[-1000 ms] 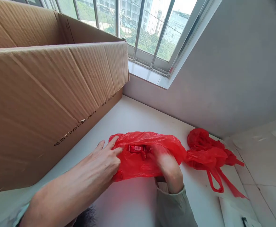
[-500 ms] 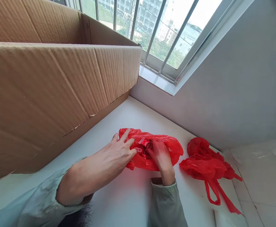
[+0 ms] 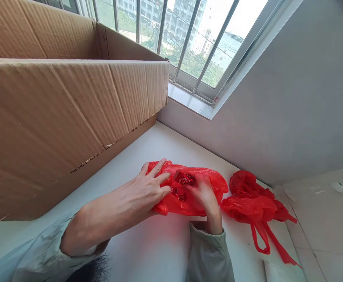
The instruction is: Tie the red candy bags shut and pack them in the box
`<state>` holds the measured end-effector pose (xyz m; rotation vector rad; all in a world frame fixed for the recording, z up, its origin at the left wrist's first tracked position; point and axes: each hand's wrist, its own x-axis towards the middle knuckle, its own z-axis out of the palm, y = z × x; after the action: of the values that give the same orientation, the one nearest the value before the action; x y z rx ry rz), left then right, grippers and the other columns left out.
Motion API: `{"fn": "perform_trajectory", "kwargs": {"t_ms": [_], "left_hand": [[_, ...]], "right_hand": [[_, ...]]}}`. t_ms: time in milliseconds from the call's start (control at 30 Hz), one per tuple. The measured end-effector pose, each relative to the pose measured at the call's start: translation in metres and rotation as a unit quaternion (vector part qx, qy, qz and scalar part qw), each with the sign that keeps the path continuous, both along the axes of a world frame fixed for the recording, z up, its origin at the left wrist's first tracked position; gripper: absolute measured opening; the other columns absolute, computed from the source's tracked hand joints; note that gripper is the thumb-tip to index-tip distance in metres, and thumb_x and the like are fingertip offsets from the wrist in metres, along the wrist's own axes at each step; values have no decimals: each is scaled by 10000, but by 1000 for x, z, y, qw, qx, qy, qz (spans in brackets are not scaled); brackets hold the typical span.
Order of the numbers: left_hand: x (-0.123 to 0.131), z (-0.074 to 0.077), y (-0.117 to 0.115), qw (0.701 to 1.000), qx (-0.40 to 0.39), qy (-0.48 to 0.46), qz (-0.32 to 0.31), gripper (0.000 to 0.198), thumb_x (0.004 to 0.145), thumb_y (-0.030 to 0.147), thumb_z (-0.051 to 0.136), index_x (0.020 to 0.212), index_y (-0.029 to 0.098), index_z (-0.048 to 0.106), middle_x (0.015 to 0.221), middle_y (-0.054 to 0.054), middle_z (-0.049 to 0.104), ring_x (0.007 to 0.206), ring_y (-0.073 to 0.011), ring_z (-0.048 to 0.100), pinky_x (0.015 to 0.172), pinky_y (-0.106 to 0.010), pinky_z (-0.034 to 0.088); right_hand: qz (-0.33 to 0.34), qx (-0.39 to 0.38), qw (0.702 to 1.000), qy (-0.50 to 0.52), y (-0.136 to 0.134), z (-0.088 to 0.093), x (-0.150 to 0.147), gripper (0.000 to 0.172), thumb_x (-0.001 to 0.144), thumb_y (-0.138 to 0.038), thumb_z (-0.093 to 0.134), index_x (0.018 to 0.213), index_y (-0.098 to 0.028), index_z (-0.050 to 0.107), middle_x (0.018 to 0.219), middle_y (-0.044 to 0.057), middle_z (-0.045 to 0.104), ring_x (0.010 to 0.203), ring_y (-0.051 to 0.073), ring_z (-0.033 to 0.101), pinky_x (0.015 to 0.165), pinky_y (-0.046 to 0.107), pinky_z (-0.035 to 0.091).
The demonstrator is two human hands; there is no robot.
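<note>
A red plastic bag [image 3: 174, 209] lies on the white tabletop with its mouth spread. Inside it are several small, shiny red wrapped packets [image 3: 184, 179]; their exact kind I cannot make out. My left hand [image 3: 152, 184] grips the bag's left side, its fingers over the rim and the thumb toward the mouth. Reaching into the right part of the bag, my right hand [image 3: 205, 194] is beside the packets. Its fingers are smeared by motion and partly hidden, so its grip on a packet is unclear.
A large open cardboard box [image 3: 80, 102] stands at the left. Crumpled red plastic bags [image 3: 253, 203] lie to the right, near the wall [image 3: 256, 117]. Beyond the tabletop [image 3: 159, 141] is a barred window [image 3: 189, 47]. Something white and flat [image 3: 279, 272] lies at the lower right.
My right hand has shifted slightly right and down inside the bag, and the packets by its fingers have turned. My left hand stays on the bag's left side. The view has shifted slightly.
</note>
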<state>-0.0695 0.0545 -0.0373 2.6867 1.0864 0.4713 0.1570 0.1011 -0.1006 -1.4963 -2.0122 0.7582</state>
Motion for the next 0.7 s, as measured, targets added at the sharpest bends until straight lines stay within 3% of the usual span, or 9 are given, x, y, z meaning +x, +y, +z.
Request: {"fn": "perform_trajectory", "kwargs": {"t_ms": [100,167,233,300,367,467,533,700], "left_hand": [[3,18,4,998,0,-23,-66,324,805,288,796,1098,211,679,1436,-97,554,1470,-323,332,1216,-528,272],[3,27,5,985,-37,-88,-144,369,833,377,764,1142,199,670,1375,-99,612,1422,-287,422,1214,-414,301],[5,30,6,964,-93,-166,-187,312,921,409,655,1139,187,669,1217,-81,704,1244,-241,600,1106,-307,423],[9,27,7,957,-125,-218,-146,269,1006,390,513,1064,189,683,1026,-43,742,981,-193,689,902,-253,505],[15,19,11,965,-123,-225,-55,283,1036,339,444,990,192,681,906,-11,714,805,-151,656,744,-231,479],[24,7,18,976,-116,-182,26,194,1022,276,480,1027,185,652,982,-12,667,799,-135,620,710,-237,443],[27,1,22,982,-116,-143,45,137,995,237,531,1050,177,641,1038,-26,648,827,-148,621,724,-255,443],[27,-2,25,985,-139,-92,49,88,924,225,649,858,166,641,819,13,644,725,-149,593,642,-256,391]], "right_hand": [[17,-23,999,41,-2,13,6,373,800,-124,528,1111,-209,714,1098,58,759,1017,223,699,924,342,528],[-5,-39,998,46,-6,21,10,331,797,-135,537,1056,-212,728,1062,60,764,1008,236,694,920,359,525],[-28,-54,997,43,-11,28,12,258,788,-143,553,950,-213,741,957,48,772,917,236,700,853,347,537],[-16,-65,996,51,-16,35,12,241,783,-136,563,921,-219,741,909,27,767,850,215,693,787,310,533],[21,-73,995,68,-21,42,10,267,792,-121,565,963,-231,738,908,1,761,829,186,684,756,273,515],[62,-83,992,68,-27,49,7,274,802,-102,587,990,-243,728,862,-30,745,785,158,661,731,246,483],[72,-76,992,66,-29,52,6,279,807,-90,606,1004,-254,719,877,-42,744,798,147,658,739,235,473],[76,-48,993,71,-32,55,3,253,826,-88,640,1008,-256,693,942,-48,742,833,134,669,754,224,477]]}}
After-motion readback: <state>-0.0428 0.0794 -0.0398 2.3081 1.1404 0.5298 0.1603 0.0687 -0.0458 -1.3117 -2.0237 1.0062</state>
